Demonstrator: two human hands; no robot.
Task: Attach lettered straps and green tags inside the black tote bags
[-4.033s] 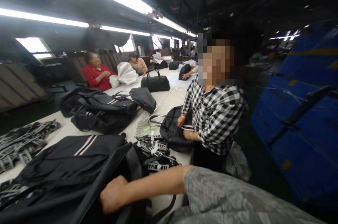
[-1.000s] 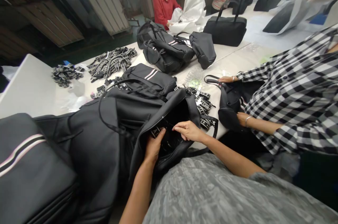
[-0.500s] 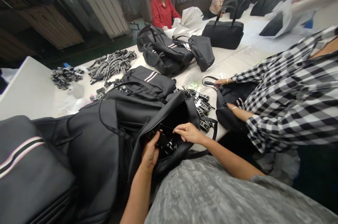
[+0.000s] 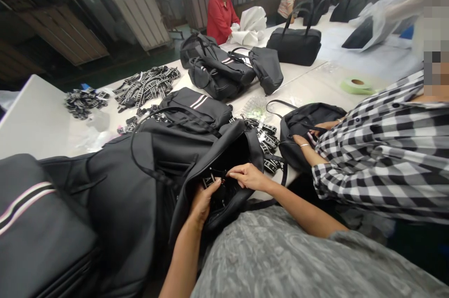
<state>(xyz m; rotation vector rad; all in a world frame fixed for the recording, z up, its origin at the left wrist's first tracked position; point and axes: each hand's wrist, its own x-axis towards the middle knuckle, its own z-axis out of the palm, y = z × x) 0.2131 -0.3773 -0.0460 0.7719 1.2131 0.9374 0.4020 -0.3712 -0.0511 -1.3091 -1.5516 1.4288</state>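
An open black bag (image 4: 224, 148) lies at the near table edge in front of me. My left hand (image 4: 202, 202) reaches into its mouth, fingers pinched on a black strap with white letters (image 4: 210, 177) inside the bag. My right hand (image 4: 247, 175) is closed on the same strap from the right, at the bag's opening. More black bags (image 4: 115, 185) are piled to the left of it, one with a pink-and-white stripe (image 4: 194, 101) behind.
A person in a checked shirt (image 4: 386, 157) sits to my right, both hands on a black bag (image 4: 305, 122). Lettered straps (image 4: 147, 83) lie in heaps on the white table (image 4: 38, 115). Further back are more bags (image 4: 217, 69), a green tape roll (image 4: 356, 85) and two other people.
My view dropped from the room to the bag at the start. Over the last second my hands stayed in the bag's mouth, shifting grip on the strap. The neighbour's hands moved onto their bag.
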